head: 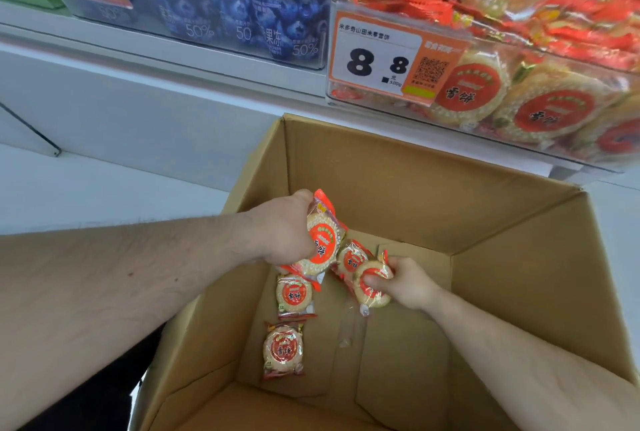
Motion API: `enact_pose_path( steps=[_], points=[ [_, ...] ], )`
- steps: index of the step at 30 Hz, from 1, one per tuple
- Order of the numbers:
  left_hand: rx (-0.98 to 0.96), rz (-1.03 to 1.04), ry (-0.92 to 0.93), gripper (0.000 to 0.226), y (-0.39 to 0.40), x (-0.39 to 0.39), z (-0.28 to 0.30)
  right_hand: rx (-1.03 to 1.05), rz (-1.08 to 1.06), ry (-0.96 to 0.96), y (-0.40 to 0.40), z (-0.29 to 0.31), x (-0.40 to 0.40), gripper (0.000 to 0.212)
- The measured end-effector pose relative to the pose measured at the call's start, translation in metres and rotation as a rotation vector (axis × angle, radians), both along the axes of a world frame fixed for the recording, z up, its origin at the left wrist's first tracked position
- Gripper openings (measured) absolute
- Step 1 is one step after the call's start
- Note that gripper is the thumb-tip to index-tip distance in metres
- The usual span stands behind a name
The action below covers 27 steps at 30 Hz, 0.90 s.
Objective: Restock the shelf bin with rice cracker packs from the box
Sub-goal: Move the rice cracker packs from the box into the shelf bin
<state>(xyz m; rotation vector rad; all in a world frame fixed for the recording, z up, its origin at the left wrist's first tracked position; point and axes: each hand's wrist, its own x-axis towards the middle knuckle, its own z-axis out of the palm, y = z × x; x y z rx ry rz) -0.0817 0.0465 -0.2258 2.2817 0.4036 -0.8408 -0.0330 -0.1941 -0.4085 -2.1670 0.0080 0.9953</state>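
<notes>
**Scooping the last packs out of the box**

I'm on the gather step. My left hand [284,233] grips a rice cracker pack [322,240] above the cardboard box [485,223] floor; my right hand [405,281] pinches another pack [372,287] low in the box. Two loose packs [283,351] lie on the box floor. Next I reckon both go up into the shelf bin [519,95] above the box, which looks pretty full already.

**Hidden and cut off**

The shelf bin [519,140] runs off the frame at 2 o'clock, its packs blurred. The left hand [280,233] hides its own fingers behind a held pack [323,240]. The box [485,223] is cropped at 6 o'clock.
</notes>
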Motion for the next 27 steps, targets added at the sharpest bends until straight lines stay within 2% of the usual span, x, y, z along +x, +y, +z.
enact_pose_path(
  steps=[2,5,7,8,10,12,15,16,18,20,22,24,27],
  points=[
    [0.028,-0.009,-0.043,0.069,0.001,0.001,0.005,0.055,0.088,-0.014,-0.001,0.042,0.009,0.023],
    [0.016,-0.027,-0.117,0.093,-0.003,0.005,0.018,0.05,0.186,-0.159,0.0,0.097,0.016,0.043],
    [0.027,-0.1,-0.19,0.095,-0.007,0.009,0.031,0.08,0.179,-0.24,0.0,0.13,0.019,0.039],
    [0.031,-0.13,-0.219,0.086,-0.009,0.011,0.039,0.113,0.162,-0.27,0.0,0.148,0.018,0.035],
    [0.019,-0.184,-0.23,0.052,-0.013,0.016,0.05,0.183,0.143,-0.323,0.002,0.186,0.013,0.034],
    [-0.04,-0.195,-0.241,0.034,-0.019,0.018,0.053,0.229,0.132,-0.378,0.004,0.218,0.009,0.038],
    [-0.246,-0.065,-0.206,0.011,-0.027,0.021,0.06,0.3,0.08,-0.435,0.002,0.251,0.005,0.036],
    [-0.336,-0.078,-0.212,0.012,-0.03,0.023,0.066,0.311,0.077,-0.462,0.0,0.259,0.005,0.035],
    [-0.468,-0.175,-0.266,0.03,-0.033,0.022,0.077,0.336,0.067,-0.524,-0.001,0.276,0.005,0.032],
    [-0.496,-0.216,-0.35,0.043,-0.037,0.019,0.087,0.364,0.039,-0.596,-0.002,0.29,0.007,0.032],
    [-0.518,-0.154,-0.433,0.033,-0.043,0.022,0.09,0.383,-0.048,-0.709,0.0,0.299,0.009,0.039],
    [-0.58,-0.069,-0.499,0.019,-0.048,0.024,0.093,0.419,-0.239,-0.829,0.001,0.301,0.011,0.043],
    [-0.62,0.032,-0.599,0.015,-0.05,0.026,0.098,0.442,-0.487,-0.946,0.005,0.303,0.008,0.051]
  ],
)
